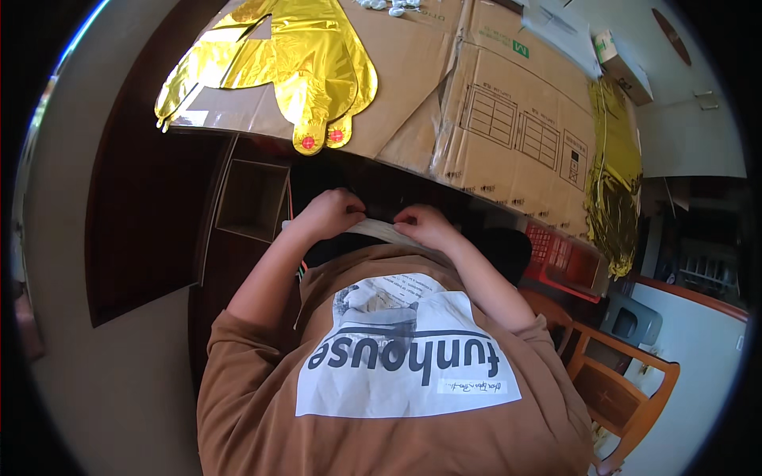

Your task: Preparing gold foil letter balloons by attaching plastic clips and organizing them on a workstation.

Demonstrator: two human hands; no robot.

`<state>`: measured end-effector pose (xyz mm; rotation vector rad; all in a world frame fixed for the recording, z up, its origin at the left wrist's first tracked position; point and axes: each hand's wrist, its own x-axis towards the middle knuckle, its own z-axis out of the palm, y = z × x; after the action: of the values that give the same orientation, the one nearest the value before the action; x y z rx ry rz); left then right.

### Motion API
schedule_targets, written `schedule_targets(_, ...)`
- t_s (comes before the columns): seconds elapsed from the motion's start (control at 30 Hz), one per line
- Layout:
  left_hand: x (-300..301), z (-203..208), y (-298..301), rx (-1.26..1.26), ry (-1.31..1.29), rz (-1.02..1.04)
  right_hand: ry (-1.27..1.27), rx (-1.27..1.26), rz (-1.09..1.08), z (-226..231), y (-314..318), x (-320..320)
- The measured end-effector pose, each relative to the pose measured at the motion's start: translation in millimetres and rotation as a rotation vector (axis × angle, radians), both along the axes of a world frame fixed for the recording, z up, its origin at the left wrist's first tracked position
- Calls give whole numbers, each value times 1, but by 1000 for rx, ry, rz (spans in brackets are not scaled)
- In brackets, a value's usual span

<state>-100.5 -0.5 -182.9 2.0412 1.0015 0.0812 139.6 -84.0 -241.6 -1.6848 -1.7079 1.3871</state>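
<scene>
A pale strip (381,231) lies across the lap at the centre of the view, at the shirt's twelve o'clock edge; whether it is loose or part of clothing cannot be told. It is judged light, soft and pliable, unlikely to break, and best pinched near its ends. Its nine-to-ten o'clock side is neared by the left hand (329,214), its three o'clock side by the right hand (429,228). On both, the fingers are curled with tips close together; whether the strip is clamped between them cannot be told.

At six o'clock, a brown shirt (270,381) is marked by a white printed panel (333,393), its large dark lettering legible but upside down. At eleven o'clock, gold foil (349,71), probably slippery and easily creased, is spread with red round marks at its lower tips. Between one and two, cardboard (476,159) is printed with gridded drawings, a green square mark and small lettering. Gold foil is bundled past two (615,159); a red basket (556,258) is seen at three, a wooden chair (627,389) at four.
</scene>
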Motion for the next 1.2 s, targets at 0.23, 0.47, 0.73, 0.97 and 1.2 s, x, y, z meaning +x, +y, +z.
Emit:
schedule_targets(0.23,12,-49,16,-27,236,-188,19,-62,55,-13,19,-10)
schedule_targets(0.47,8,-34,19,92,4,14,151,-71,-33,-29,19,-15)
schedule_targets(0.73,13,39,2,-121,-161,95,284,-64,-118,55,13,-20)
schedule_targets(0.97,27,137,-26,236,-363,-190,506,161,-248,148,-27,-12)
schedule_targets(1.2,41,228,-25,350,-670,-148,1418,-177,63,201,-29,-24)
